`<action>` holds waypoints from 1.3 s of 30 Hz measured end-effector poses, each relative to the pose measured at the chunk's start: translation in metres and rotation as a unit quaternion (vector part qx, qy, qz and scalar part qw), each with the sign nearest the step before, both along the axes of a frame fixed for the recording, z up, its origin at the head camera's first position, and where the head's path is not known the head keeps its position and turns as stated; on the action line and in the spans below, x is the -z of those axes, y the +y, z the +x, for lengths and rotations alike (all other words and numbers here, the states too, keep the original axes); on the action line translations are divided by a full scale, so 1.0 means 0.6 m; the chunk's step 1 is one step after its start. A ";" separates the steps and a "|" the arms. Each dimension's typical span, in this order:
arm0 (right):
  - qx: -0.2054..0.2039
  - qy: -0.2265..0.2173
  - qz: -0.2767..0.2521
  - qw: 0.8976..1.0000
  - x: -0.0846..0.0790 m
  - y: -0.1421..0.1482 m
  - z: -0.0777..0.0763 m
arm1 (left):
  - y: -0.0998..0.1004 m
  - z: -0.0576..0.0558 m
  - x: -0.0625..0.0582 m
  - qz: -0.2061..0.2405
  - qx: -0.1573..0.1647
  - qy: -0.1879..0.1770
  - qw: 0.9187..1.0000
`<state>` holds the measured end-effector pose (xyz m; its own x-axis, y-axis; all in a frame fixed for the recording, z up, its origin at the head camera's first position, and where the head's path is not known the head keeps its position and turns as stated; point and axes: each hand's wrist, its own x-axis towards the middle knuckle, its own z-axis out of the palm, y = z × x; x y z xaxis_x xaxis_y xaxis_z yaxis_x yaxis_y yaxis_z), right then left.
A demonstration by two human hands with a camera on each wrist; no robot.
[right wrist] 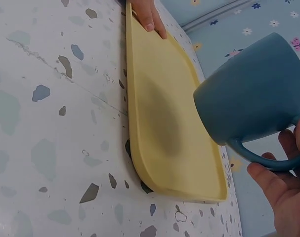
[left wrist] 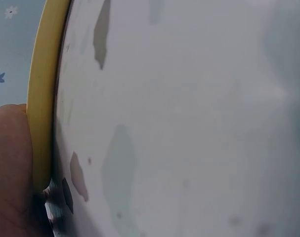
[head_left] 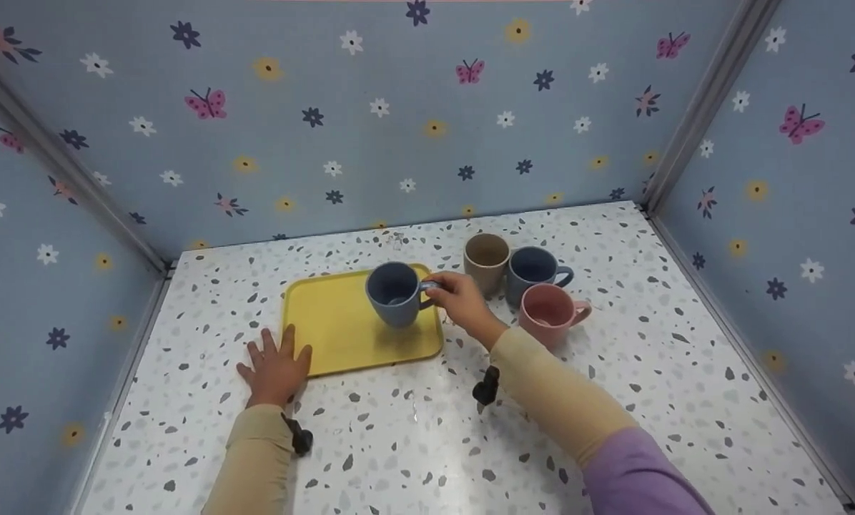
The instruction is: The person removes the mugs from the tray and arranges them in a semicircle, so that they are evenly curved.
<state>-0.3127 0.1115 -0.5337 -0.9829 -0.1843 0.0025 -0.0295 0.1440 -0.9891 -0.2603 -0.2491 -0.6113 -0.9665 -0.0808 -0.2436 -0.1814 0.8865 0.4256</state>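
Observation:
A blue mug hangs over the right part of a yellow tray, its shadow falling on the tray. My right hand pinches the mug's handle between thumb and fingers. In the right wrist view the blue mug is clear of the tray. At the tray's front left corner rests my left hand, fingers spread, the thumb side on the rim. The left wrist view shows part of that hand against the tray's edge.
Right of the tray stand a beige mug, a second blue mug and a pink mug, close together. The speckled tabletop is bounded by a patterned back wall and side walls.

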 end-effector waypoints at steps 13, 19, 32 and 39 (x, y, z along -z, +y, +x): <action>0.032 0.020 0.016 0.999 0.007 0.044 0.032 | 0.001 0.005 -0.001 0.002 0.001 0.005 1.000; 0.045 0.017 -0.023 0.999 0.012 0.062 0.049 | 0.002 0.004 0.003 0.004 0.001 0.007 1.000; 0.097 0.007 -0.006 0.995 0.027 0.104 0.094 | 0.005 0.005 -0.004 0.009 0.003 0.008 1.000; 0.111 -0.001 -0.007 0.994 0.032 0.119 0.115 | 0.001 0.002 0.000 0.018 -0.001 0.012 1.000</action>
<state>-0.2438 0.1828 -0.5530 -0.9993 0.0381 0.0021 0.0030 0.1326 -0.9912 -0.2593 -0.2487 -0.6112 -0.9718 -0.0742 -0.2239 -0.1727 0.8703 0.4613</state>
